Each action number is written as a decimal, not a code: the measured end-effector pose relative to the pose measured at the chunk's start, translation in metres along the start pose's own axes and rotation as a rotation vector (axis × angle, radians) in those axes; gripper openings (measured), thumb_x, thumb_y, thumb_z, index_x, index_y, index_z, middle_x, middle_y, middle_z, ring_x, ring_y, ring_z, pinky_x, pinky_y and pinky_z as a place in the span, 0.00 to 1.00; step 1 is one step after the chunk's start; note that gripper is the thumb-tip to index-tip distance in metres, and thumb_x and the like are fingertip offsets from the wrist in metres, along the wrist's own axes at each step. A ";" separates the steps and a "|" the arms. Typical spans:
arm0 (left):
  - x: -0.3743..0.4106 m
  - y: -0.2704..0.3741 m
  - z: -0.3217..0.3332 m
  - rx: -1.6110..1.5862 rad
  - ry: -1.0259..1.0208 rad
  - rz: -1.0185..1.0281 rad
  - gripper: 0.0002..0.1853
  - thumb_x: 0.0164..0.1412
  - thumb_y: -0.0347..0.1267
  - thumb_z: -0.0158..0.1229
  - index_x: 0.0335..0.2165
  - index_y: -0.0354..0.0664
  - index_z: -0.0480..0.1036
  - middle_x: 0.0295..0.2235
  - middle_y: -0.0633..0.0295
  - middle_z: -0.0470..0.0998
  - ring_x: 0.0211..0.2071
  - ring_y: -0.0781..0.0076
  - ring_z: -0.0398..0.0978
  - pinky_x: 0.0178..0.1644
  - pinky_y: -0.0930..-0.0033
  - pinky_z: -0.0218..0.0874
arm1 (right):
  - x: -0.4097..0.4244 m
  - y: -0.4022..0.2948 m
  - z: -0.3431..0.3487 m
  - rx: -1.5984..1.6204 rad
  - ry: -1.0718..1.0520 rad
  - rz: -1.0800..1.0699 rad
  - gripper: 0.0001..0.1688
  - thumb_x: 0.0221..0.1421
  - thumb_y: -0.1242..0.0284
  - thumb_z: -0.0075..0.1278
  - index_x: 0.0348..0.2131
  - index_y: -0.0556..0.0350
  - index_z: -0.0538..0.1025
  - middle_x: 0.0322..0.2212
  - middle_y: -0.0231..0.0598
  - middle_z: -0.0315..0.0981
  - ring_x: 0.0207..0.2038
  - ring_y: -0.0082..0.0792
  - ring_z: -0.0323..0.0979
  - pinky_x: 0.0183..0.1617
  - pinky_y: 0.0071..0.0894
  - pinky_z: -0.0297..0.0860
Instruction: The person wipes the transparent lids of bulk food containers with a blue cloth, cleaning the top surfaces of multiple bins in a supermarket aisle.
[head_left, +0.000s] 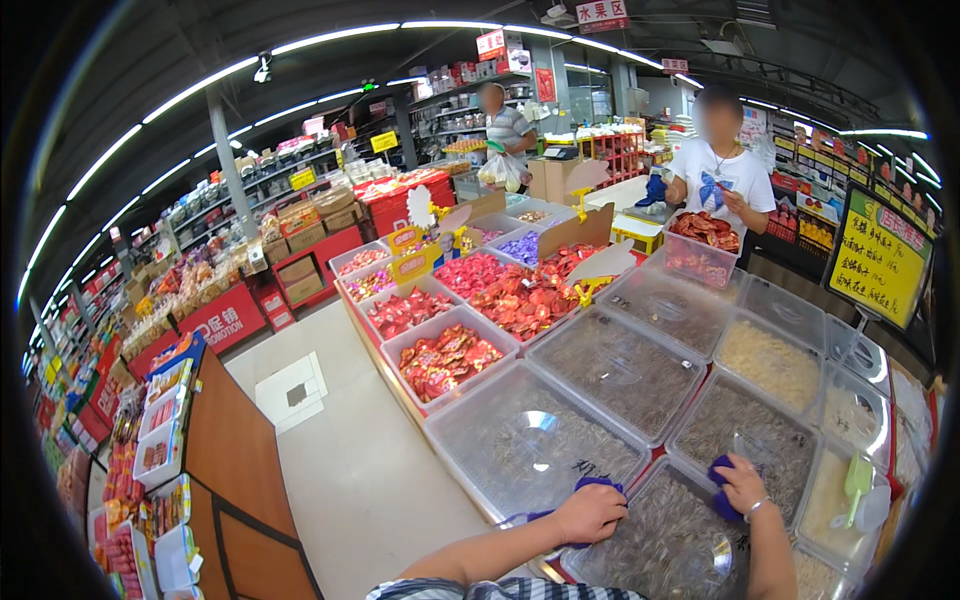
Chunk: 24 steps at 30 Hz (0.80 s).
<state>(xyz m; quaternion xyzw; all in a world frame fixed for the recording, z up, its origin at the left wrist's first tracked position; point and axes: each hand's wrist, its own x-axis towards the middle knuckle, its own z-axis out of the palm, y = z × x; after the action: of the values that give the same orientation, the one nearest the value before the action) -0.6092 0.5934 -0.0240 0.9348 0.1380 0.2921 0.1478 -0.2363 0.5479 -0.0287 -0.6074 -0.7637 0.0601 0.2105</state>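
My left hand presses a purple cloth at the border between two lidded clear plastic bins. One is the left bin; the other is the front bin, just below my hands. Under my right hand a second bunched purple cloth rests near the shared edge of the front bin and the bin behind it. Dark striped seeds, apparently sunflower seeds, show through these lids, and some bear handwriting. My fingers curl over both cloths, partly hiding them.
Open bins of red-wrapped sweets stand at the left. Opposite, a person holds blue cloth beside a tub of red packets. A green scoop lies at the right, below a yellow sign board. Another person carries bags.
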 end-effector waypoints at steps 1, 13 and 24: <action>-0.001 0.000 0.002 0.003 -0.002 0.000 0.12 0.44 0.30 0.53 0.32 0.41 0.74 0.35 0.58 0.73 0.41 0.58 0.70 0.43 0.59 0.62 | -0.014 0.011 -0.003 -0.043 0.035 0.051 0.23 0.40 0.75 0.51 0.42 0.49 0.74 0.50 0.52 0.61 0.53 0.53 0.57 0.58 0.44 0.56; -0.004 0.011 0.001 0.142 -0.086 -0.135 0.10 0.43 0.32 0.53 0.29 0.46 0.74 0.32 0.61 0.72 0.37 0.60 0.69 0.40 0.60 0.62 | -0.101 0.084 -0.023 -0.537 0.221 0.822 0.23 0.50 0.71 0.49 0.48 0.50 0.68 0.42 0.53 0.67 0.43 0.53 0.67 0.46 0.47 0.65; -0.038 -0.016 -0.034 0.169 -0.078 -0.078 0.05 0.43 0.32 0.54 0.25 0.47 0.72 0.27 0.65 0.70 0.31 0.64 0.68 0.30 0.64 0.64 | -0.070 -0.072 -0.034 0.147 0.337 0.642 0.21 0.51 0.68 0.51 0.44 0.59 0.72 0.37 0.47 0.74 0.40 0.36 0.73 0.45 0.29 0.66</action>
<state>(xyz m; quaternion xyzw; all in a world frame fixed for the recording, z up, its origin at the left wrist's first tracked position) -0.6618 0.6017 -0.0219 0.9486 0.1924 0.2366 0.0847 -0.2756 0.4571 0.0090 -0.8007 -0.4824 0.0769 0.3467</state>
